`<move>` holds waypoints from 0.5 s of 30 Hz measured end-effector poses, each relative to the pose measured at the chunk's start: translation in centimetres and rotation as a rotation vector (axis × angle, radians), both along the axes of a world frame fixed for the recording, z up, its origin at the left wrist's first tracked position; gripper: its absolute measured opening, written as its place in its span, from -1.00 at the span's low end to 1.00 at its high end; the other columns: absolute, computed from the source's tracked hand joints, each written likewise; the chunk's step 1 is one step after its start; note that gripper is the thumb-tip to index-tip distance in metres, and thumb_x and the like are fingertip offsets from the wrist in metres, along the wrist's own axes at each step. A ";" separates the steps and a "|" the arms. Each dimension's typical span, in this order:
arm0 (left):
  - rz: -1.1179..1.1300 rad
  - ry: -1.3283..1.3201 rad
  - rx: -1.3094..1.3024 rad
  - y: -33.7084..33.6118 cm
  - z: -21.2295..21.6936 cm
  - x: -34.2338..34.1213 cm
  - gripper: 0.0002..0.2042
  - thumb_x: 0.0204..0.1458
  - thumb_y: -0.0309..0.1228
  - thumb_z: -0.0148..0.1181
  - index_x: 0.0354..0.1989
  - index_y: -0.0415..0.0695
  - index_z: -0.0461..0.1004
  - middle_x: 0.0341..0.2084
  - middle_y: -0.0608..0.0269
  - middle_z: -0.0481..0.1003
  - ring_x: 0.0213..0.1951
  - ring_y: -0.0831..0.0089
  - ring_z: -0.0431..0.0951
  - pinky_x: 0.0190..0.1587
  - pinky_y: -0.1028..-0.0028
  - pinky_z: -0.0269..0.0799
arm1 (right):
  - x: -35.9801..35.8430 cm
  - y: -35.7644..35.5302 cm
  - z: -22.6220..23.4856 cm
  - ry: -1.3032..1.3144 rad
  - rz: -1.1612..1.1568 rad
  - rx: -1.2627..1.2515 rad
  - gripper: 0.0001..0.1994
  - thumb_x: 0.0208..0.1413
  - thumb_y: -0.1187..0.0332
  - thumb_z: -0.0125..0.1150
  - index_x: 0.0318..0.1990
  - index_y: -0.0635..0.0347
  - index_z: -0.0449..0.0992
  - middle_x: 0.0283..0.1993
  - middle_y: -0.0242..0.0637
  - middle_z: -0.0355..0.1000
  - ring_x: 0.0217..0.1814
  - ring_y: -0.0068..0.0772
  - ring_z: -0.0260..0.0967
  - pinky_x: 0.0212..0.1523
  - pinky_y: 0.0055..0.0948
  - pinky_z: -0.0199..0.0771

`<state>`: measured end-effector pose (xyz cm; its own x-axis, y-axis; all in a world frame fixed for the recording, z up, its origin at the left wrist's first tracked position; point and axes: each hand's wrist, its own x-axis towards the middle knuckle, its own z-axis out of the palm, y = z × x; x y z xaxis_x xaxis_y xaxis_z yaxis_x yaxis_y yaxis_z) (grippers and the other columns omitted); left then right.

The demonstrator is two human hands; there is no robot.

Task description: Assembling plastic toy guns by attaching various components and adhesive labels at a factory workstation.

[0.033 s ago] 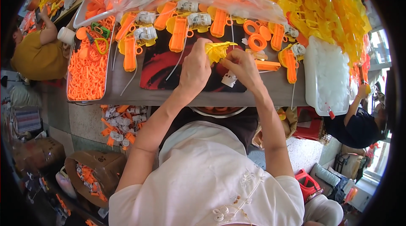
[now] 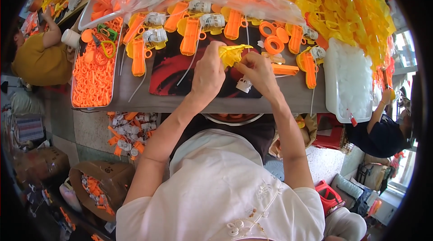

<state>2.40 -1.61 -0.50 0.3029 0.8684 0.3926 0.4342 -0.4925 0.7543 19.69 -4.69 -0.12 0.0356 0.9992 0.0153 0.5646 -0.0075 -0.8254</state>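
My left hand (image 2: 209, 72), closed, grips a yellow plastic shell part (image 2: 231, 54) above a dark red-and-black mat (image 2: 168, 73). My right hand (image 2: 261, 73) is closed too, its fingertips pinched at the right end of that shell; any small piece between them is hidden. Just below the right fingers lies a white ribbed cylinder (image 2: 244, 84). To the right of this hand is a loose orange handle piece (image 2: 285, 69). Several part-built toy guns, one of them an orange-handled gun (image 2: 190, 37), lie beyond and beside my hands, some trailing pale strips.
At left, a tray (image 2: 112, 99) holds small orange parts, with yellow-handled scissors (image 2: 108, 48) on top. A white tub (image 2: 332, 74) of translucent pieces stands right, below heaped yellow shells (image 2: 324, 11). Orange rings (image 2: 274, 45) lie behind my right hand. Co-workers sit on both sides.
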 end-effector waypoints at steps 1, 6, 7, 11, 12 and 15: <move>-0.001 -0.001 0.003 -0.2 0.1 0.1 -0.70 0.07 -0.71 0.01 -0.01 -0.25 0.28 -0.15 -0.12 0.46 -0.08 -0.13 0.50 -0.06 0.12 0.42 | -0.3 -0.2 0.0 -0.009 -0.026 0.033 -0.80 -0.01 0.39 0.35 -0.42 0.40 0.52 -0.46 -0.21 0.42 -0.47 -0.38 0.36 -0.41 -0.38 0.34; 0.014 -0.017 0.000 -0.8 0.2 0.4 -0.69 0.08 -0.72 0.00 0.01 -0.24 0.28 -0.15 -0.13 0.46 -0.08 -0.12 0.50 -0.04 0.11 0.42 | -0.3 -0.8 -1.1 0.055 -0.066 0.144 -0.80 -0.03 0.39 0.36 -0.42 0.39 0.54 -0.43 -0.14 0.44 -0.45 -0.22 0.41 -0.39 -0.29 0.37; 0.014 -0.016 0.002 -0.9 0.1 0.3 -0.69 0.08 -0.72 0.00 0.01 -0.24 0.28 -0.15 -0.13 0.46 -0.08 -0.12 0.50 -0.04 0.11 0.42 | -0.6 -1.0 -1.1 0.063 -0.070 0.160 -0.81 -0.03 0.40 0.36 -0.42 0.38 0.54 -0.43 -0.15 0.44 -0.46 -0.21 0.40 -0.40 -0.29 0.37; 0.025 0.002 0.068 -1.1 -0.4 0.5 -0.67 0.06 -0.69 0.00 0.01 -0.21 0.26 -0.14 -0.09 0.46 -0.14 -0.17 0.52 -0.23 0.03 0.53 | -1.0 -0.8 -2.1 -0.231 -0.043 0.485 -0.81 -0.01 0.40 0.36 -0.45 0.37 0.53 -0.43 -0.18 0.42 -0.47 -0.21 0.37 -0.41 -0.31 0.37; 0.022 -0.009 0.058 -1.1 -0.5 0.6 -0.67 0.06 -0.69 0.00 0.02 -0.20 0.26 -0.14 -0.10 0.46 -0.15 -0.17 0.51 -0.22 0.04 0.54 | -1.1 -0.8 -2.2 -0.230 -0.061 0.436 -0.82 0.00 0.40 0.37 -0.43 0.37 0.56 -0.45 -0.21 0.47 -0.49 -0.33 0.41 -0.42 -0.36 0.38; -0.016 -0.051 0.111 -0.8 -0.9 -0.1 -0.65 0.06 -0.72 -0.02 0.04 -0.22 0.25 -0.17 -0.07 0.49 -0.18 -0.08 0.59 -0.24 0.18 0.58 | 0.4 -0.2 -1.2 0.126 -0.010 0.015 -0.82 -0.01 0.38 0.39 -0.40 0.36 0.60 -0.48 -0.23 0.52 -0.50 -0.45 0.45 -0.43 -0.41 0.39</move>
